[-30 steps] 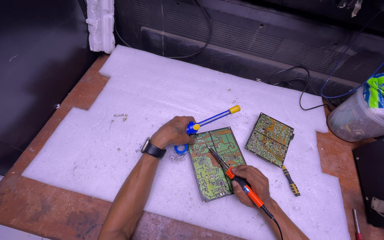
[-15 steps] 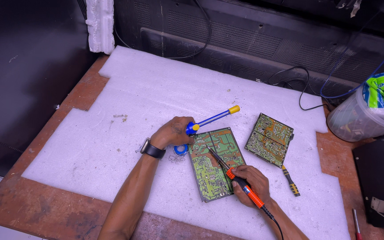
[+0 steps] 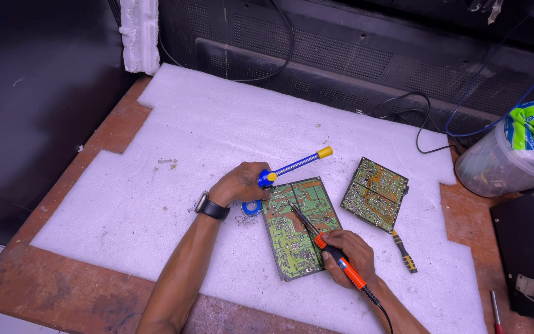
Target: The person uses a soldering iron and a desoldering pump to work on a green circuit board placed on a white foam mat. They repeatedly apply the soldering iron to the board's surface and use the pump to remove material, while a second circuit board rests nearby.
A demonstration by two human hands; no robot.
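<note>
White foam sheeting covers most of a worn brown workbench, and both hands work near its front edge. Closed around an orange-handled soldering iron, the right hand points the dark tip up and away onto a green circuit board that lies flat on the foam just beside it. Beyond that board, the left hand, with a dark watch on its wrist, grips a blue desoldering pump whose yellow-capped plunger slants up and away from the fingers; its nozzle end is hidden by the hand, so whether it touches the board cannot be told. Under the left palm sits a small blue spool with a tangle of thin wire beside it, partly covered by the hand. A second circuit board lies apart from the first, out past the right hand, with a yellow-and-black screwdriver at its near corner. Farther out on that side stand a clear plastic tub stuffed with a green bag and a black box, both cut off by the frame edge. Beyond the foam, a dark perforated panel with trailing black cables fills the background, its details hard to make out.
</note>
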